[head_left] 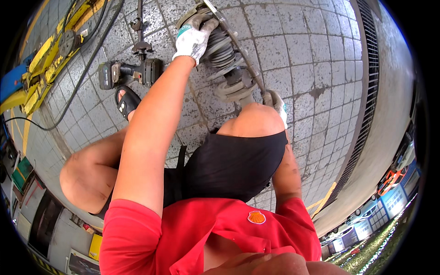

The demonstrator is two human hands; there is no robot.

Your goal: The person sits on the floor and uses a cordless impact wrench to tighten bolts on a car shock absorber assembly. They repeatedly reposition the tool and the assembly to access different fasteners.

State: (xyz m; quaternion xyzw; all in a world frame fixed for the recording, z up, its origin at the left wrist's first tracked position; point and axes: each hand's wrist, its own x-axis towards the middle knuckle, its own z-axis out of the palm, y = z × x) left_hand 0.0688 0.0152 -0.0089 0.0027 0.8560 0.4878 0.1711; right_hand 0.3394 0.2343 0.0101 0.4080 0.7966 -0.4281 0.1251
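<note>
Fingers of our gloved left hand (195, 40) grasp the far end of the coil spring (222, 51), curled over its top, seemingly to steady it. Our gloved right hand (277, 104) is at the near end of the threaded rod (241, 49); our right knee (259, 121) hides part of it, so we cannot tell whether those fingers close on the rod or only rest there. The spring sits around the shock absorber (236, 90), ahead of us on the tiled floor (298, 52), its near end just beyond the knee, probably so both ends stay within reach. The rod runs along the spring's right side, likely to bear on its coils. On the left, a power drill (150, 72) lies near a bar with clamps (141, 47), perhaps to keep both handy.
</note>
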